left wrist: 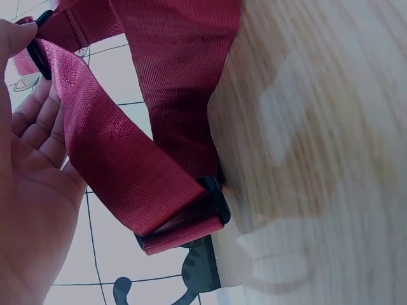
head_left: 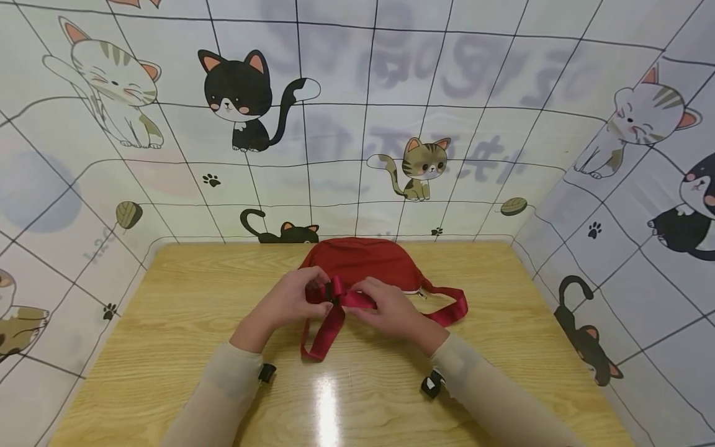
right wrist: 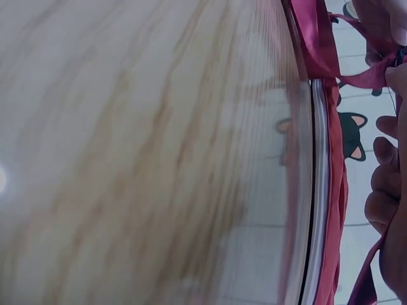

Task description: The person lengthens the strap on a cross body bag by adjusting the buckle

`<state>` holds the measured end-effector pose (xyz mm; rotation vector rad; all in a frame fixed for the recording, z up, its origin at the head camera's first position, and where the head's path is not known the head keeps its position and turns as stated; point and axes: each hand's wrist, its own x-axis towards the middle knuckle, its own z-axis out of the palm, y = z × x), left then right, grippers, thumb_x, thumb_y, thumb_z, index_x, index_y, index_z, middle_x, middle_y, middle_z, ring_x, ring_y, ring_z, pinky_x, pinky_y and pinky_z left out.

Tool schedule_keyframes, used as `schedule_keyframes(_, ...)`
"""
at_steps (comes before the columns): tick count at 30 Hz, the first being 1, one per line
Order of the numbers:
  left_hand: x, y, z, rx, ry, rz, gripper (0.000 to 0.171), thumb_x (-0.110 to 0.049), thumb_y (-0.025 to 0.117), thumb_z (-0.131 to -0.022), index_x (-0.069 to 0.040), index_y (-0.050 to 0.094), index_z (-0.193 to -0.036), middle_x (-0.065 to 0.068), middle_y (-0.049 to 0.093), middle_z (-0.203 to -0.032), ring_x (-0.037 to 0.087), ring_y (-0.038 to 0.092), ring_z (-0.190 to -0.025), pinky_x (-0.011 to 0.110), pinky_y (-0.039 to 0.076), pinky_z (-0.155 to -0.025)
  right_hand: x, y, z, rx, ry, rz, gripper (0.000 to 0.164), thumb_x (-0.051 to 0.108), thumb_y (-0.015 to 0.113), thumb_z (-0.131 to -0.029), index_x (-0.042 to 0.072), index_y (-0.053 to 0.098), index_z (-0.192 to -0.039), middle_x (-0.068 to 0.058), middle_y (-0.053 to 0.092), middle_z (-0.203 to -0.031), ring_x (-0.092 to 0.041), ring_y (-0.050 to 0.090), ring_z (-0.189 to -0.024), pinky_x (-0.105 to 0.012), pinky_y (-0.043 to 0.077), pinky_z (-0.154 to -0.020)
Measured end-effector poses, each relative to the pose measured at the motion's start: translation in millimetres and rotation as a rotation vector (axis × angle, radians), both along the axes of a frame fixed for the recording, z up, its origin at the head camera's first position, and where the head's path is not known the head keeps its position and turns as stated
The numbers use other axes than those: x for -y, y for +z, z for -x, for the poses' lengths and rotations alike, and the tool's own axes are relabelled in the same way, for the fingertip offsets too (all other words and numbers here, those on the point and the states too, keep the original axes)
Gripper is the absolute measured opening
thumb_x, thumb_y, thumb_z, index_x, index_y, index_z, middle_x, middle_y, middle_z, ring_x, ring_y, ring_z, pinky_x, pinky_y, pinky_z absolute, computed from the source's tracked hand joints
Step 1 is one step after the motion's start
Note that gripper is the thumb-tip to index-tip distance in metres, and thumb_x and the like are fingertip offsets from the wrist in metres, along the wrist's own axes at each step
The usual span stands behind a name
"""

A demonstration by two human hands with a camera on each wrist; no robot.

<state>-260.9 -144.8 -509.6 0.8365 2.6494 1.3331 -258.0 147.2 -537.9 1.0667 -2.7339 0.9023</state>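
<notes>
A red waist bag (head_left: 360, 261) lies at the back of the wooden table, its red webbing strap (head_left: 326, 335) looped in front of it. My left hand (head_left: 290, 299) pinches the strap at a black strap slider (left wrist: 39, 54), thumb on one side and fingers behind. Lower on the strap in the left wrist view sits a second black slider (left wrist: 216, 201), with webbing folded through it. From the other side, my right hand (head_left: 388, 310) pinches the strap between thumb and fingers, close to the left hand. The right wrist view shows the right hand's fingers (right wrist: 385, 190) only at its edge.
The wooden table (head_left: 195, 273) meets walls covered in cat-print sheeting at the back and sides. To the right, another strap loop (head_left: 455, 307) spreads out beside a zipper pull (head_left: 422, 295). Small black devices hang at both wrists.
</notes>
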Motion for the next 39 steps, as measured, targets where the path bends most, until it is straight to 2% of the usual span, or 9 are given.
schedule_keyframes(3,1.0,0.3,-0.4,0.011,0.008,-0.010,0.033,-0.017,0.089,-0.087,-0.020,0.070,-0.114,-0.007,0.071,-0.101,0.015,0.068,-0.094,0.039,0.059,-0.085,-6.4,-0.1,0.8,-0.009,-0.011,-0.011,0.037,0.046,0.078,-0.104,0.025,0.069,-0.133,0.014,0.065,-0.122,-0.005,0.063,-0.093,-0.029,0.055,-0.077)
schedule_keyframes(10,9.1,0.9,-0.2,0.019,0.067,-0.001,0.033,-0.020,0.089,-0.088,-0.024,0.069,-0.115,-0.009,0.072,-0.099,0.015,0.069,-0.093,0.039,0.059,-0.083,-32.1,-1.8,3.1,-0.020,-0.052,-0.015,0.032,0.039,0.081,-0.102,0.024,0.071,-0.130,0.015,0.066,-0.122,-0.005,0.065,-0.108,-0.038,0.058,-0.095)
schedule_keyframes(15,9.4,2.8,-0.1,0.015,0.053,-0.003,0.032,-0.019,0.088,-0.088,-0.023,0.069,-0.113,-0.008,0.072,-0.099,0.016,0.069,-0.093,0.040,0.059,-0.083,-48.3,-3.3,4.4,-0.017,-0.063,-0.023,0.031,0.042,0.081,-0.101,0.025,0.072,-0.126,0.016,0.065,-0.119,-0.005,0.063,-0.104,-0.036,0.058,-0.092)
schedule_keyframes(22,3.5,2.6,-2.8,0.013,0.025,-0.001,0.031,-0.017,0.088,-0.090,-0.020,0.070,-0.115,-0.008,0.072,-0.100,0.015,0.068,-0.092,0.037,0.059,-0.083,-50.5,-3.5,4.4,-0.021,-0.051,-0.079,0.044,0.055,0.078,-0.101,0.023,0.070,-0.130,0.010,0.062,-0.112,-0.009,0.061,-0.088,-0.030,0.053,-0.072)
schedule_keyframes(23,3.2,2.3,-3.3,0.015,0.022,-0.001,0.031,-0.017,0.088,-0.090,-0.020,0.070,-0.116,-0.008,0.072,-0.100,0.015,0.068,-0.093,0.037,0.059,-0.084,-49.8,-2.5,4.1,-0.009,-0.044,-0.083,0.046,0.056,0.078,-0.101,0.022,0.069,-0.132,0.008,0.062,-0.112,-0.011,0.061,-0.087,-0.030,0.053,-0.071)
schedule_keyframes(26,1.8,1.3,-4.3,0.017,0.014,-0.001,0.032,-0.018,0.088,-0.092,-0.020,0.071,-0.119,-0.009,0.072,-0.102,0.014,0.068,-0.094,0.038,0.058,-0.084,-44.1,0.5,2.2,0.020,-0.008,-0.089,0.055,0.056,0.077,-0.102,0.018,0.066,-0.139,0.001,0.065,-0.121,-0.015,0.065,-0.098,-0.033,0.057,-0.082)
schedule_keyframes(32,-1.7,-2.3,-4.6,0.005,-0.008,0.007,0.035,-0.021,0.089,-0.096,-0.019,0.072,-0.126,-0.011,0.073,-0.107,0.011,0.069,-0.098,0.037,0.059,-0.088,-16.3,14.9,-3.8,0.050,0.061,0.002,0.065,0.044,0.081,-0.102,0.005,0.059,-0.149,-0.010,0.065,-0.139,-0.027,0.065,-0.125,-0.048,0.056,-0.106)
schedule_keyframes(35,-3.2,-3.0,-4.3,-0.013,-0.022,0.013,0.036,-0.022,0.089,-0.097,-0.018,0.071,-0.128,-0.010,0.073,-0.110,0.011,0.069,-0.099,0.037,0.059,-0.089,-0.3,21.1,-4.1,0.051,0.058,0.031,0.066,0.042,0.082,-0.102,0.006,0.058,-0.153,-0.006,0.063,-0.147,-0.023,0.062,-0.135,-0.048,0.053,-0.112)
schedule_keyframes(39,-4.9,-4.1,-3.3,-0.035,-0.044,0.018,0.039,-0.022,0.089,-0.098,-0.015,0.071,-0.132,-0.008,0.074,-0.115,0.010,0.070,-0.102,0.036,0.060,-0.090,15.2,24.0,-2.5,0.081,0.065,0.039,0.064,0.040,0.084,-0.101,0.012,0.059,-0.153,0.002,0.063,-0.147,-0.018,0.061,-0.137,-0.045,0.051,-0.115)
